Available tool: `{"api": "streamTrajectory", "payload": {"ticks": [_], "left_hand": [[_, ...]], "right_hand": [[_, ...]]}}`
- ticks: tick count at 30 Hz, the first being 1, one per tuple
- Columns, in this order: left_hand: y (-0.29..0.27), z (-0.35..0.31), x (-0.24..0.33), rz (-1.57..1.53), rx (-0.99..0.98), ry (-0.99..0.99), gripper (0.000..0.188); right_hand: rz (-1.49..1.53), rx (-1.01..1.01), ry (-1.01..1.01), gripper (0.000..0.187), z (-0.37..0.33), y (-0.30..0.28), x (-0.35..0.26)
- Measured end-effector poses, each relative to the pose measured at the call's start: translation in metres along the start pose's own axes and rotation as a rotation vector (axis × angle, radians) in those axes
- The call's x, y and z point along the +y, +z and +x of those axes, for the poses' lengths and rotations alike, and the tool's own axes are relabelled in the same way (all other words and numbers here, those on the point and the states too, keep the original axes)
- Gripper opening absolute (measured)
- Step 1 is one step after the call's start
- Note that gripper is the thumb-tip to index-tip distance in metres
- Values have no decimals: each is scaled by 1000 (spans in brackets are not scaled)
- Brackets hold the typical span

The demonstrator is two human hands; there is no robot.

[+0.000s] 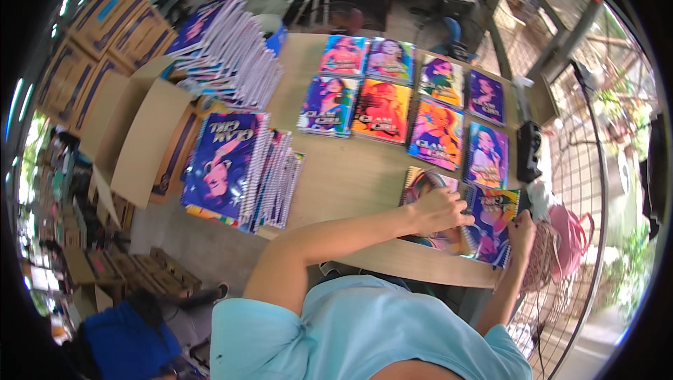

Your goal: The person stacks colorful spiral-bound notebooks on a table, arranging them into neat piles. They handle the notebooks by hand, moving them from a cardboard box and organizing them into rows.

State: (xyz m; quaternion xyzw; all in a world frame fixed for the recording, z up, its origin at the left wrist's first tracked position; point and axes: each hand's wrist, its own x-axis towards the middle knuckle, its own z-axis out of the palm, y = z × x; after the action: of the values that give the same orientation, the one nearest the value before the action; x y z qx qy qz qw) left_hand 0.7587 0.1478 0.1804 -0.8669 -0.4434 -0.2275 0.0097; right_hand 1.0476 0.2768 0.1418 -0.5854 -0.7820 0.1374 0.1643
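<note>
At the front right of the table lie two spiral notebooks side by side, partly overlapping. My left hand [442, 210] reaches across with its fingers curled over the inner edge of the left-hand notebook [418, 182], whose lower part is blurred. Beside it is a dark blue notebook [491, 222] with a colourful figure, its cover upside down to me. My right hand [521, 231] pinches this notebook's right edge. Beyond my hands, several colourful spiral notebooks [382, 110] lie in two rows, covers up.
Tall piles of spiral notebooks [219, 170] stand at the table's left edge, by an open cardboard box [151, 145]. More boxes [105, 26] are stacked behind. At right are a black object [529, 150], a pink bag [571, 240] and a wire mesh [578, 170].
</note>
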Motion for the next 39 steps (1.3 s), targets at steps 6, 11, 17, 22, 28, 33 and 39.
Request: {"api": "streamTrajectory", "payload": {"ticks": [6,11,17,22,28,33,39], "left_hand": [[-262,-126,16,-452,631,-1054,23],[-335,-297,-25,-592,786,-1383,32],[-300,-417,-69,-1009,897,-1477,47],[-302,-377,-46,-939,978,-1375,57],[-235,-195,8,-428,430,-684,50],[-74,-151,-177,-65,608,-1191,49],[-39,-179,-304,459,244,-1956,67]], "right_hand": [[623,112,-359,56,-31,-69,-224],[1364,-38,-423,60,-63,-35,-390],[1247,-213,-350,70,-130,98,-534],[984,5,-461,86,-128,105,-531],[818,64,-544,50,59,156,-442],[-18,-280,-690,55,195,215,-457],[-420,-134,-1237,54,292,322,-533]]}}
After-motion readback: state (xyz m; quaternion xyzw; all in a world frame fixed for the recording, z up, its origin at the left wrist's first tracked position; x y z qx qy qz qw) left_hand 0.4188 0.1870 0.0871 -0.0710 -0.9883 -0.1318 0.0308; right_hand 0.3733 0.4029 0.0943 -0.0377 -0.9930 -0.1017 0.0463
